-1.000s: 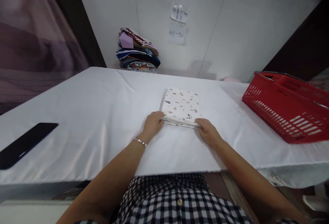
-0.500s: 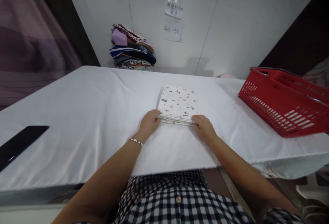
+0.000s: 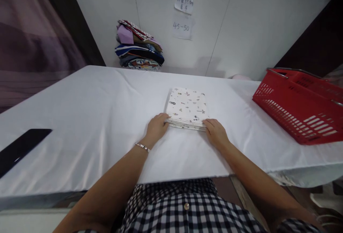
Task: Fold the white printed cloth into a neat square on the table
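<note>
A folded white cloth [image 3: 187,104] with small printed motifs lies flat on the white-covered table, its stacked layers showing along the near edge. My left hand [image 3: 157,127], with a silver bracelet on the wrist, grips the near left corner. At the near right corner, my right hand [image 3: 215,131] is closed on the cloth's edge in the same way. The thumbs and fingertips are partly hidden at the layers.
A red plastic basket [image 3: 300,108] stands at the table's right side. Several folded fabrics [image 3: 140,47] are piled against the back wall. A dark flat object [image 3: 24,149] lies at the left. Paper signs [image 3: 183,26] hang on the wall.
The view has shifted slightly, so the cloth and basket appear a little farther right. Both hands keep their hold on the cloth's near corners.
</note>
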The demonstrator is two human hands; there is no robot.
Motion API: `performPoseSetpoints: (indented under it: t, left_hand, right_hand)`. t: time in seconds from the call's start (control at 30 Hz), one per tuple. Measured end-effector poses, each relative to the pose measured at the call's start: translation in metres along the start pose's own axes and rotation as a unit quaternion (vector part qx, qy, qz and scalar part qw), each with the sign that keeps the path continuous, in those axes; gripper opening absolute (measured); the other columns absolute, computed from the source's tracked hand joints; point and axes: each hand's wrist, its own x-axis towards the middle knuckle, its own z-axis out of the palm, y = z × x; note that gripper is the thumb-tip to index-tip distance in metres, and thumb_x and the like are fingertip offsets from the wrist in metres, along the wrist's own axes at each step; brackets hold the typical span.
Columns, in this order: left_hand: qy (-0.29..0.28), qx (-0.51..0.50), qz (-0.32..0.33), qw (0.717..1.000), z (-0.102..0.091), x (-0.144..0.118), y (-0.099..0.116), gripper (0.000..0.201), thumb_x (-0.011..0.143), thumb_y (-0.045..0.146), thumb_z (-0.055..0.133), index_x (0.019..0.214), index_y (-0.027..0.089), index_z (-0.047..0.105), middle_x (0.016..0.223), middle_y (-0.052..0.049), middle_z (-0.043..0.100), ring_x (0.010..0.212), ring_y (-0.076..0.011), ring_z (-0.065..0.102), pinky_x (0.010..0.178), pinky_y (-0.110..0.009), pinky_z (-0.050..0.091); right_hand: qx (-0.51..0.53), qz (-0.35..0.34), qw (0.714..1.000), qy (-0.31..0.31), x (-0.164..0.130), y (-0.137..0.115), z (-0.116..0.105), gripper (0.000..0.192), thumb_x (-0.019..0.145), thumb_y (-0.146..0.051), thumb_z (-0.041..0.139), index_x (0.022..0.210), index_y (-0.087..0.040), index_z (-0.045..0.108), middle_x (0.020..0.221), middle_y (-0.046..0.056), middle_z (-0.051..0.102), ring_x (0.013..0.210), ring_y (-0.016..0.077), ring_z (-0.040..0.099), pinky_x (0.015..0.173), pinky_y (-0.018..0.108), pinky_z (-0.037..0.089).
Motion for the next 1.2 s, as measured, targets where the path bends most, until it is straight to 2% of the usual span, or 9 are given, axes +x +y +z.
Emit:
performPoseSetpoints:
  t: [0.2,0.5,0.63,0.73,0.8,0.9,1.0,1.1,1.2]
  left_hand:
    - [-0.009,0.005,-0.005,1.0,-0.002,-0.001,0.003,0.026,0.08,0.018,0.048,0.103,0.024,0.058,0.112,0.001,0.061,0.099,-0.0186,0.057,0.085,-0.032,0.047]
    - [-0.011,0.015,0.003,1.0,-0.002,-0.003,0.002,0.027,0.082,0.019,0.048,0.107,0.024,0.059,0.116,0.0,0.061,0.104,-0.0194,0.056,0.092,-0.034,0.045]
    - [-0.004,0.027,0.009,1.0,-0.001,-0.004,0.002,0.03,0.081,0.018,0.049,0.108,0.024,0.059,0.118,-0.001,0.06,0.106,-0.0202,0.055,0.092,-0.035,0.045]
    - [0.007,0.024,0.009,1.0,0.0,-0.004,0.002,0.03,0.08,0.016,0.05,0.108,0.023,0.06,0.118,-0.001,0.06,0.107,-0.0196,0.055,0.093,-0.034,0.045]
    - [0.011,0.021,0.011,1.0,0.001,-0.004,0.001,0.031,0.08,0.015,0.05,0.108,0.023,0.06,0.119,-0.001,0.06,0.107,-0.0193,0.055,0.094,-0.034,0.045]
    - [0.008,0.017,0.018,1.0,0.001,-0.005,-0.002,0.031,0.081,0.016,0.05,0.109,0.024,0.06,0.118,-0.001,0.06,0.105,-0.0187,0.056,0.093,-0.034,0.045]
    - [0.008,0.016,0.024,1.0,-0.003,-0.006,-0.002,0.028,0.08,0.022,0.055,0.107,0.024,0.062,0.115,-0.001,0.063,0.104,-0.0196,0.056,0.092,-0.036,0.044]
    - [0.017,0.025,0.023,0.999,-0.011,-0.005,0.005,0.026,0.079,0.034,0.059,0.103,0.024,0.063,0.108,-0.002,0.066,0.104,-0.0215,0.055,0.092,-0.039,0.043]
    - [0.035,0.04,0.046,0.998,-0.017,0.006,0.024,0.027,0.085,0.039,0.052,0.105,0.024,0.062,0.111,-0.003,0.064,0.109,-0.0218,0.052,0.096,-0.041,0.039]
  right_hand:
    - [0.029,0.017,0.999,0.001,-0.006,0.002,0.002,0.041,0.08,-0.006,0.039,0.116,-0.019,0.057,0.112,0.009,0.059,0.105,0.0237,0.048,0.088,0.038,0.047]
    - [0.045,0.03,0.998,-0.008,-0.007,0.005,0.002,0.044,0.078,-0.005,0.039,0.117,-0.018,0.056,0.115,0.009,0.058,0.107,0.0236,0.049,0.089,0.039,0.047]
    - [0.048,0.019,0.999,-0.004,-0.003,-0.006,-0.004,0.048,0.079,-0.007,0.039,0.124,-0.018,0.052,0.12,0.011,0.057,0.111,0.0256,0.049,0.093,0.045,0.042]
    - [0.045,-0.005,0.999,0.005,0.001,-0.019,-0.005,0.054,0.08,-0.008,0.039,0.133,-0.016,0.042,0.135,0.011,0.047,0.126,0.0266,0.037,0.101,0.048,0.033]
    - [0.036,-0.024,0.999,-0.013,0.002,-0.026,-0.001,0.055,0.081,-0.011,0.039,0.136,-0.014,0.039,0.14,0.011,0.041,0.132,0.0261,0.03,0.105,0.048,0.028]
    - [0.018,-0.037,0.998,-0.052,0.001,-0.028,0.007,0.052,0.084,-0.016,0.039,0.136,-0.012,0.04,0.141,0.012,0.041,0.132,0.0252,0.031,0.107,0.046,0.026]
    - [0.009,-0.037,0.997,-0.06,-0.001,-0.025,0.013,0.049,0.087,-0.02,0.039,0.135,-0.012,0.041,0.141,0.011,0.041,0.131,0.0245,0.033,0.107,0.045,0.026]
    - [0.012,-0.033,0.998,-0.051,-0.003,-0.023,0.015,0.048,0.087,-0.02,0.039,0.135,-0.012,0.042,0.141,0.011,0.042,0.131,0.0245,0.034,0.107,0.045,0.027]
    - [0.019,-0.036,0.998,-0.044,-0.002,-0.025,0.015,0.049,0.086,-0.02,0.04,0.135,-0.013,0.042,0.14,0.011,0.043,0.131,0.0251,0.035,0.106,0.047,0.028]
